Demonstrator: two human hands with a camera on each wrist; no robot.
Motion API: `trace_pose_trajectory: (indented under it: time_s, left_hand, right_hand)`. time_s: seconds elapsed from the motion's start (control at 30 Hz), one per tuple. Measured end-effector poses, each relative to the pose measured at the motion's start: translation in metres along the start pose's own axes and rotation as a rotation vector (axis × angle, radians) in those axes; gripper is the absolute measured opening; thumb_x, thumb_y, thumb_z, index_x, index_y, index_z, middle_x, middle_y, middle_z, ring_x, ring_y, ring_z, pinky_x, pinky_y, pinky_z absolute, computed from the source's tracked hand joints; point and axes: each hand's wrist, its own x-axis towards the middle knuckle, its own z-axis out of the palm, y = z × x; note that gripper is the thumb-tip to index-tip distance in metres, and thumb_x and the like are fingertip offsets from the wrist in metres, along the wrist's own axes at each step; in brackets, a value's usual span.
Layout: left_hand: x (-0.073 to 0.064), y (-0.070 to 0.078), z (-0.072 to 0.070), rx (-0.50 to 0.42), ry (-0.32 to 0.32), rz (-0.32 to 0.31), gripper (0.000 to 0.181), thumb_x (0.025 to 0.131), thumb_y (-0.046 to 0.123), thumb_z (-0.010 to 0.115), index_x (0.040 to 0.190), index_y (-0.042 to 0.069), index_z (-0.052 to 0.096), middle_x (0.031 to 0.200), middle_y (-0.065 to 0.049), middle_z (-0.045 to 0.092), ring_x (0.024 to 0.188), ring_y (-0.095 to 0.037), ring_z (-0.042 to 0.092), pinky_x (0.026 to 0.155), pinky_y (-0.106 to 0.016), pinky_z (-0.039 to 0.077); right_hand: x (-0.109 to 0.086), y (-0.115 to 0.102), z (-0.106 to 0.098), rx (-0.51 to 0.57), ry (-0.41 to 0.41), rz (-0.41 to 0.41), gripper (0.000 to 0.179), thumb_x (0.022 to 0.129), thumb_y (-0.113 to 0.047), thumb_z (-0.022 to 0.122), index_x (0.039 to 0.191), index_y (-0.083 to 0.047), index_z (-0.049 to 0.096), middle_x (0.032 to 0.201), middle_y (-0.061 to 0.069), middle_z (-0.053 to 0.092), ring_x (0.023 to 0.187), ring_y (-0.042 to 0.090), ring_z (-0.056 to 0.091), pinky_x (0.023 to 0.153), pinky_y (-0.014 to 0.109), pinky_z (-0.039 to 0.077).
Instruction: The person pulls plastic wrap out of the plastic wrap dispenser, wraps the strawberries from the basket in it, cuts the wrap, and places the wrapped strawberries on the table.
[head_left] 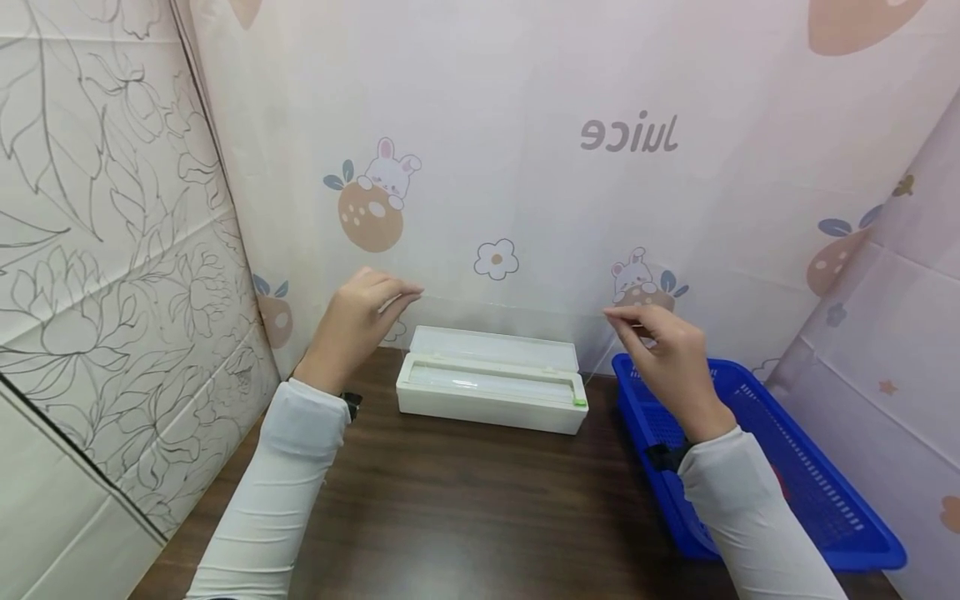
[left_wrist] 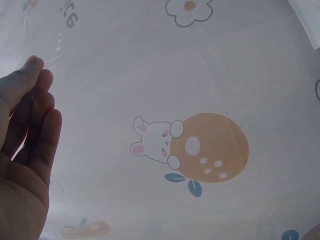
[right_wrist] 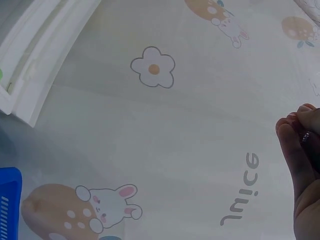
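Observation:
Thumb and fingertips of my left hand [head_left: 360,321] pinch one upper corner of a clear sheet of plastic wrap [head_left: 510,315]. My right hand [head_left: 667,358] pinches the other upper corner, so the film stretches between both hands in front of the wall. Faint glints show on it beside the left fingertips [left_wrist: 34,61] in the left wrist view. Below the sheet, a white cling film dispenser [head_left: 487,410] stands on the table with its lid [head_left: 495,348] tipped back. A shiny roll [head_left: 472,383] lies inside, and a green slider [head_left: 580,402] sits at the right end of its front edge.
A blue plastic basket [head_left: 825,467] stands at the right, under my right forearm; a small red thing [head_left: 782,482] in it is partly hidden by the sleeve. The dark wooden table [head_left: 465,500] meets a printed wall covering [head_left: 495,167] behind and patterned panels [head_left: 112,250] at the left.

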Motion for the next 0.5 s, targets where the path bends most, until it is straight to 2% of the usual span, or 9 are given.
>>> trace_pose_trajectory:
  time_s: [0.2,0.5]
  left_hand:
    - [0.0017,0.0013,-0.0027,0.01,0.001,0.001,0.012,0.084,0.015,0.068,0.094,0.013,0.073,0.085,-0.001,0.071,0.081,-0.014,0.054,0.068,-0.032,0.05]
    - [0.0016,0.0045,-0.0081,0.011,0.001,0.016,0.012,0.084,0.014,0.068,0.096,0.012,0.073,0.087,-0.001,0.071,0.081,-0.011,0.052,0.066,-0.028,0.049]
  right_hand:
    - [0.0029,-0.0011,-0.0024,-0.003,0.007,-0.006,0.017,0.086,-0.01,0.066,0.101,-0.009,0.072,0.089,0.004,0.07,0.079,0.008,0.061,0.067,0.024,0.055]
    - [0.0025,-0.0053,-0.0036,0.045,0.067,-0.018,0.021,0.083,-0.005,0.067,0.101,-0.013,0.072,0.09,0.004,0.071,0.079,0.011,0.062,0.073,0.003,0.044]
